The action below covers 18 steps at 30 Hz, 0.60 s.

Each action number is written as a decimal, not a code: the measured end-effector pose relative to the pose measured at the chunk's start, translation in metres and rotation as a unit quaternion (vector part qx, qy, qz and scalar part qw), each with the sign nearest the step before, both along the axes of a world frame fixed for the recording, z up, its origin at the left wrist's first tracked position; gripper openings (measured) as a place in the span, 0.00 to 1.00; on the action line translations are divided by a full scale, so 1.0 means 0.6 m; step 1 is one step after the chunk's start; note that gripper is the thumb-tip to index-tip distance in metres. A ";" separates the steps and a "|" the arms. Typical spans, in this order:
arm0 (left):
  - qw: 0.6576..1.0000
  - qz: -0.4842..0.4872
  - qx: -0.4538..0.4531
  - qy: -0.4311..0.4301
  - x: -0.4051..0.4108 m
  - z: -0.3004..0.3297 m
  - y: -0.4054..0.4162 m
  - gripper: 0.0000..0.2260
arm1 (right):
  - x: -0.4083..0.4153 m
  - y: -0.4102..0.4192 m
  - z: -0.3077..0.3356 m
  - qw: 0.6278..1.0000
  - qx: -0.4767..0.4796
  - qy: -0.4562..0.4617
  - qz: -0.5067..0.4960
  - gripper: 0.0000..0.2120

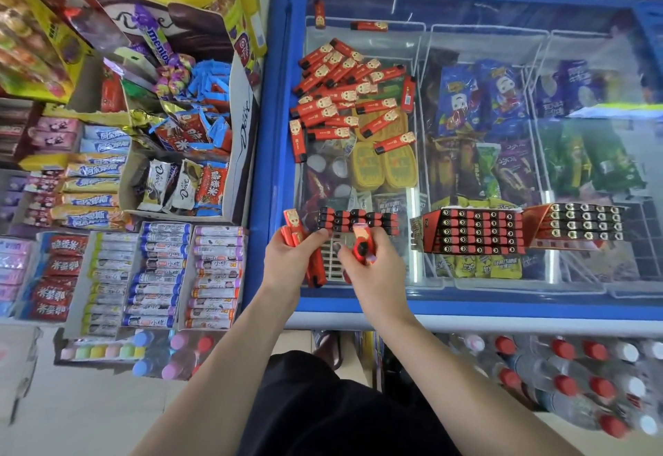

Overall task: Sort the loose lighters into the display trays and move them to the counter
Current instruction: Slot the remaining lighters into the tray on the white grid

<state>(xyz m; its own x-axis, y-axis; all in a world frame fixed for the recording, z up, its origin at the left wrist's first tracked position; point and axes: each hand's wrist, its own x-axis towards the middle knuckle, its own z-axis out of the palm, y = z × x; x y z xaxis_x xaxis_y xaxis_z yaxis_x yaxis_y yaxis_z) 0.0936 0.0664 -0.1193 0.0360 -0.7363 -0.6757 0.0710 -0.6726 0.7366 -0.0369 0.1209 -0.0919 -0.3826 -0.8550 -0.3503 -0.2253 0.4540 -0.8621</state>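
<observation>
Left hand (pixel 287 258) fingers clamp a bundle of lighters (pixel 295 236); right hand (pixel 369 262) fingers pinch one lighter (pixel 362 244) above the part-filled tray (pixel 358 224). Risk: a misaligned insertion topples seated lighters onto the freezer lid (pixel 502 43).

Both arms are bare from the lower edge of the view up to the wrists, with no sleeves, watch or rings showing. The left hand (pixel 287 263) and right hand (pixel 373 269) wear no gloves. Between the arms lies black clothing (pixel 323 409), plain, without visible print.
</observation>
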 end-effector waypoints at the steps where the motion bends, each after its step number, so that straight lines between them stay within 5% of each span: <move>1: 1.000 0.001 0.005 0.004 -0.001 0.003 0.000 0.11 | -0.005 -0.001 0.005 0.999 0.022 -0.035 -0.030 0.09; 8: 0.997 -0.034 0.048 0.052 0.008 0.017 0.028 0.09 | -0.028 -0.013 0.046 0.959 0.070 -0.228 -0.155 0.10; 11: 0.993 -0.057 0.064 0.087 0.011 0.024 0.042 0.13 | -0.026 -0.015 0.051 0.955 0.075 -0.241 -0.153 0.10; 18: 0.992 -0.065 0.072 0.085 0.008 0.030 0.046 0.05 | -0.014 -0.007 0.048 0.955 0.106 -0.256 -0.101 0.08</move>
